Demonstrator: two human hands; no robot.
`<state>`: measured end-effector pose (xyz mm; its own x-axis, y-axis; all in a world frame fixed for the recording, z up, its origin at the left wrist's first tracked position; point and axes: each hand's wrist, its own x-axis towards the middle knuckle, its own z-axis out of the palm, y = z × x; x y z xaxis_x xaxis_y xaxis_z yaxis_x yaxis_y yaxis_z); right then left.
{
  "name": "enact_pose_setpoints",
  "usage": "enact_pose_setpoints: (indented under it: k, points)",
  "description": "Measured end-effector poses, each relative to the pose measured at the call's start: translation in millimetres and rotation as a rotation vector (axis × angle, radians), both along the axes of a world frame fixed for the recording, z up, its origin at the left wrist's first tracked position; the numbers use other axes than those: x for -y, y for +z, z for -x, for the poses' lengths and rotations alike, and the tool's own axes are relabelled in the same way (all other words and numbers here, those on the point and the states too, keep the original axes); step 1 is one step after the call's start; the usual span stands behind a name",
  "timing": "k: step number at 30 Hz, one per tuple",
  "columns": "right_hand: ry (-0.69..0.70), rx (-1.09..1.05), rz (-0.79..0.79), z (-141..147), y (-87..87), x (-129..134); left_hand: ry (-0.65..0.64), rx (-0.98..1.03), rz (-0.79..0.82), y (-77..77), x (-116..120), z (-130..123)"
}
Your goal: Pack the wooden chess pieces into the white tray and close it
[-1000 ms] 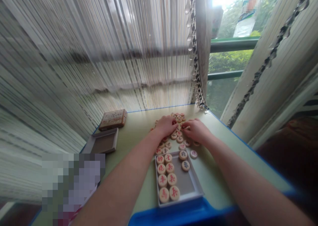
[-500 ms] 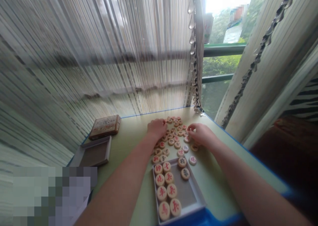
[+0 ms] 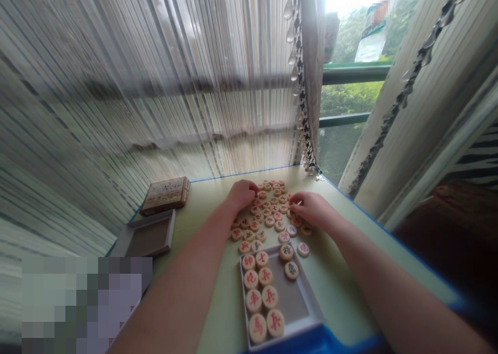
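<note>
Round wooden Chinese chess pieces (image 3: 269,221) with red or dark characters lie loosely spread over the table. My left hand (image 3: 241,194) is at the left edge of this spread, fingers curled, their tips against the pieces there; whatever they grip is hidden. Across from it, my right hand (image 3: 311,209) touches the right side of the spread, with thumb and forefinger curved and apart beside a piece. Nearer me is a shallow white box tray (image 3: 303,292). Two columns of red-character pieces (image 3: 254,300) fill its left side, and two dark-character pieces (image 3: 291,270) sit at its upper right.
On the left of the pale green table (image 3: 210,188) are a printed brown box (image 3: 165,196) and a shallow grey box part (image 3: 151,235). A string curtain (image 3: 218,110) hangs behind the table. A beaded tieback (image 3: 307,141) reaches its far edge.
My left hand has moved slightly up and left, and several pieces now show nearer its wrist. My right hand has shifted a little left. The pieces in the tray stay put.
</note>
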<state>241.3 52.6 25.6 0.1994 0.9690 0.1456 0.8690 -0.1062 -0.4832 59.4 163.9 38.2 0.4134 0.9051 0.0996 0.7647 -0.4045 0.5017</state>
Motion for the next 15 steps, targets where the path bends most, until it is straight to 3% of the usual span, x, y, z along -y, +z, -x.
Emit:
enact_pose_setpoints:
  k: [6, 10, 12, 15]
  points:
    - [0.02, 0.005, -0.031, -1, -5.2, -1, 0.071, 0.278, 0.266, -3.7, -5, 4]
    - [0.055, 0.05, -0.124, -1, -7.8, -3, 0.149, 0.41, 0.307, -6.8, -10, 9]
    - [0.099, 0.056, -0.17, 1, -8.6, -4, 0.169, 0.384, 0.248, -7.4, -13, 13]
    - [0.15, 0.066, -0.204, 4, -9.8, -4, 0.162, 0.102, 0.095, -7.2, -20, 19]
